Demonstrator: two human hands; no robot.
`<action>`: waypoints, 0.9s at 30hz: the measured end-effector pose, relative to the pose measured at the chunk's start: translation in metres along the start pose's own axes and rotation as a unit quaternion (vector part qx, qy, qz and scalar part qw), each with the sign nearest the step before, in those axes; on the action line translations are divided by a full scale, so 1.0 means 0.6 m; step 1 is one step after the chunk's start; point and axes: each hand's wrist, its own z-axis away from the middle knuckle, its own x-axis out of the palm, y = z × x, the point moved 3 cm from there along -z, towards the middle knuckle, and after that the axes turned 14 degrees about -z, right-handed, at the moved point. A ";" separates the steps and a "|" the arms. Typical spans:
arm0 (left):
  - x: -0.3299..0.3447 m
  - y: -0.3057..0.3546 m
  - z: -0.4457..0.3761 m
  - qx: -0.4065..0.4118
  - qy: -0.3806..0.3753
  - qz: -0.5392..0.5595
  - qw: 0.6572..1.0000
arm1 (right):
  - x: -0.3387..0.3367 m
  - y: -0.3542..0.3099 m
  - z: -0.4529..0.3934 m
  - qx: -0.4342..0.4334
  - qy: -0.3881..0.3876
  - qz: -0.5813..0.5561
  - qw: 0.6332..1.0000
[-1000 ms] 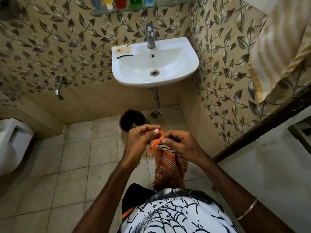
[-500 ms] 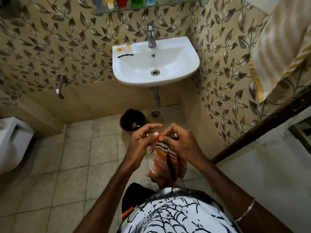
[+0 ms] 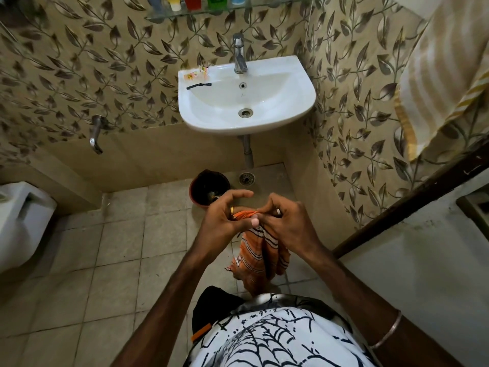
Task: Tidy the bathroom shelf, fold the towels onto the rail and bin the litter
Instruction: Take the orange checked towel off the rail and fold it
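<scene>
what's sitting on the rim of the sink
On the sink's back-left rim lie small orange-printed wrappers and a thin black strip. Nothing covers them.

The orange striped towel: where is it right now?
In the head view, the orange striped towel hangs centre frame, its top edge pinched by the left hand and right hand, near the dark round bin.

White washbasin (image 3: 299,107) with chrome tap (image 3: 239,55), wall spout (image 3: 95,133), floor drain (image 3: 247,178), toilet (image 3: 18,223)

Head camera looks steeply down (wide-angle) toward the sink (image 3: 246,102).
</scene>
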 end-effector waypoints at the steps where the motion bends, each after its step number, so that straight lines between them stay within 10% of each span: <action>1: -0.001 -0.004 -0.001 -0.011 -0.001 0.003 1.000 | -0.001 0.001 0.000 0.007 0.002 -0.003 1.000; 17: -0.001 0.008 0.003 0.033 0.069 -0.097 0.992 | -0.020 0.028 -0.017 0.188 -0.189 -0.107 0.958; 27: -0.009 0.026 0.006 0.070 0.058 -0.099 0.991 | -0.013 0.037 -0.016 0.197 -0.156 -0.155 0.955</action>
